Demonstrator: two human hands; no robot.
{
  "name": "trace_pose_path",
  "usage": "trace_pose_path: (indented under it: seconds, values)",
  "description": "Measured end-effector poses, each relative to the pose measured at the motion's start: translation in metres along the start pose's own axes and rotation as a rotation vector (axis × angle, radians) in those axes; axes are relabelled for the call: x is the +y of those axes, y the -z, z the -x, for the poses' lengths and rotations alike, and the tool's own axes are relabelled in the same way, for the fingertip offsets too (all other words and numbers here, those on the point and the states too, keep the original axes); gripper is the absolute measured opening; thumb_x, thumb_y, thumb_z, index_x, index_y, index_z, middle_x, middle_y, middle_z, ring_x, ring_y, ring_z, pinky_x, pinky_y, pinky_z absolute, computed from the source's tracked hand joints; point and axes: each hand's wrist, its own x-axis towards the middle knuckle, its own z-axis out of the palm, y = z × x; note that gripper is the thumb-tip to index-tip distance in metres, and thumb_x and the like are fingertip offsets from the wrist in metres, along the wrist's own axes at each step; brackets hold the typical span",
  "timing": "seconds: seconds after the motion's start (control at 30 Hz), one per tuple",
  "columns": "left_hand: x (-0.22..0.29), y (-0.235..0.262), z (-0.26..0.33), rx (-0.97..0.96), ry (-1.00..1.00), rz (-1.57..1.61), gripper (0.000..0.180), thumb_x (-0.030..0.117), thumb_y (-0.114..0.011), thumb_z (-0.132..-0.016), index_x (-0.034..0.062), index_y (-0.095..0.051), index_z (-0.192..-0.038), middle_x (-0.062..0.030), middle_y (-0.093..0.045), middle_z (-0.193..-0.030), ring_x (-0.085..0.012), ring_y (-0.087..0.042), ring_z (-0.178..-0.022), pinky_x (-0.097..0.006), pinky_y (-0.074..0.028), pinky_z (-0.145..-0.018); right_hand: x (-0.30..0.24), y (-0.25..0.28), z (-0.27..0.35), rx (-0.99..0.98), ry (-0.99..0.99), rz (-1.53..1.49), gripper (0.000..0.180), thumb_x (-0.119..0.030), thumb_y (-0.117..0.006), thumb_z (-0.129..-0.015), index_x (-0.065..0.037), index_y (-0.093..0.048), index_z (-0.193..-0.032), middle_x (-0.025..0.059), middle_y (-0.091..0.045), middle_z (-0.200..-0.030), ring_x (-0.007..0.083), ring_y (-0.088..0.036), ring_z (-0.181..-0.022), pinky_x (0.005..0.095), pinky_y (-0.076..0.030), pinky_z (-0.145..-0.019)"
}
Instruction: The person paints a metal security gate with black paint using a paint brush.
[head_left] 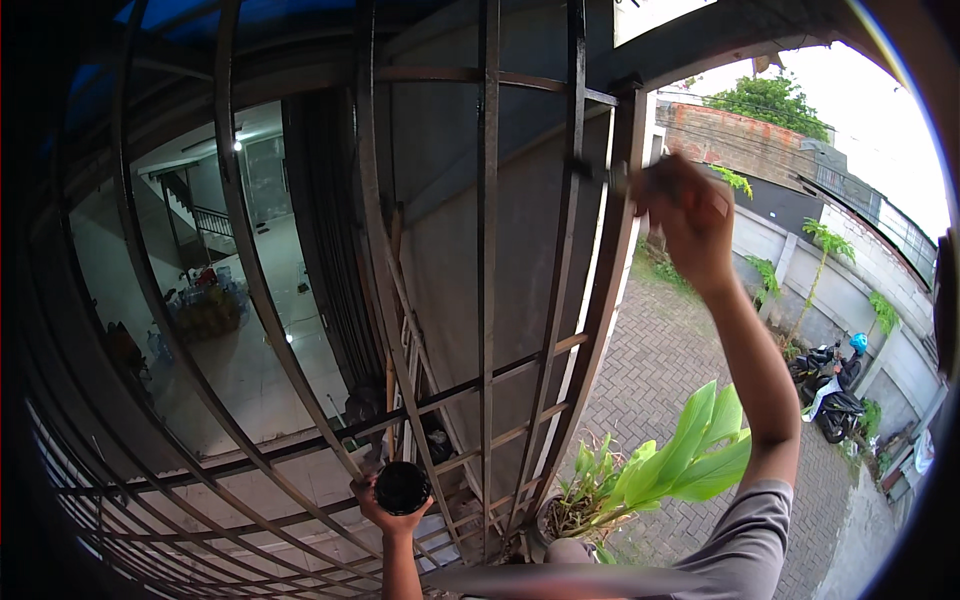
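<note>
Behind the dark metal gate (pixel 487 250) you can see a white tiled room on the left, with stairs at the back and some things piled on the floor. Low down near the middle, the left hand (pixel 392 508) has its grip closed around a small round black can (pixel 402 487). The can sits upright in the fingers, close in front of the lower bars, and it looks open at the top. Leaning behind the bars is a wooden ladder (pixel 405 340). Up high and to the right, the right hand (pixel 688 225) is raised to the gate's thick side post. Its grip is curled around something thin and dark, maybe a brush (pixel 610 180), but it is blurry, so I cannot tell for sure what it is. A green leafy plant in a pot (pixel 660 465) stands below that arm. Further right are a brick path, a long wall, and a parked scooter (pixel 830 390). What could go wrong: the can could tip and spill if the left hand leans while the eyes look up. Drips from up high could land on the plant or the sleeve. The raised hand could also bump the bars.
</note>
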Motion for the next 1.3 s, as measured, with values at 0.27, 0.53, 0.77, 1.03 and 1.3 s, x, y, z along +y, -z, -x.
trace_pose_path:
  seconds: [0.27,0.53,0.77,1.03,1.3]
  values:
    - [0.003,-0.001,-0.003,0.052,0.004,-0.010,0.099,0.063,-0.092,-0.055,0.0043,-0.049,-0.123,-0.0100,-0.062,-0.103,-0.0263,-0.064,-0.092,-0.041,-0.052,-0.086,0.003,-0.019,0.001,-0.345,0.125,0.379,0.011,-0.006,-0.069,-0.089,-0.004,-0.058,-0.092,0.0088,-0.054,-0.067,0.0221,-0.060,-0.060,0.0380,-0.050,-0.059]
    - [0.008,-0.004,-0.004,0.036,-0.025,0.017,0.098,0.063,-0.092,-0.054,0.0066,-0.050,-0.122,-0.0110,-0.061,-0.104,-0.0276,-0.064,-0.093,-0.042,-0.052,-0.084,-0.028,-0.023,-0.077,-0.361,0.168,0.591,0.014,-0.013,-0.070,-0.089,-0.002,-0.062,-0.087,0.0188,-0.064,-0.068,0.0336,-0.068,-0.064,0.0431,-0.052,-0.059]
    - [-0.017,0.002,0.016,-0.076,-0.012,-0.016,0.098,0.048,-0.091,-0.058,0.0124,-0.044,-0.135,-0.0124,-0.056,-0.118,-0.0321,-0.059,-0.105,-0.049,-0.046,-0.100,-0.048,-0.038,-0.080,-0.486,0.183,0.764,0.017,-0.017,-0.067,-0.091,0.000,-0.063,-0.090,0.0207,-0.064,-0.068,0.0375,-0.068,-0.068,0.0471,-0.054,-0.064]
    - [-0.007,0.000,0.008,-0.032,0.004,-0.004,0.075,0.048,-0.088,-0.064,0.0127,-0.052,-0.121,-0.0166,-0.056,-0.108,-0.0389,-0.061,-0.096,-0.048,-0.052,-0.079,-0.057,-0.043,-0.081,-0.596,0.131,0.928,0.012,-0.016,-0.062,-0.094,-0.004,-0.062,-0.091,0.0178,-0.066,-0.069,0.0320,-0.070,-0.067,0.0437,-0.057,-0.063]
    - [-0.008,0.002,0.007,-0.023,0.023,-0.014,0.076,0.047,-0.088,-0.062,0.0131,-0.053,-0.119,-0.0160,-0.056,-0.107,-0.0373,-0.060,-0.096,-0.047,-0.053,-0.075,-0.051,-0.054,-0.049,-0.757,0.086,0.755,0.016,-0.018,-0.060,-0.097,-0.005,-0.066,-0.106,0.0183,-0.068,-0.076,0.0301,-0.071,-0.068,0.0441,-0.059,-0.066]
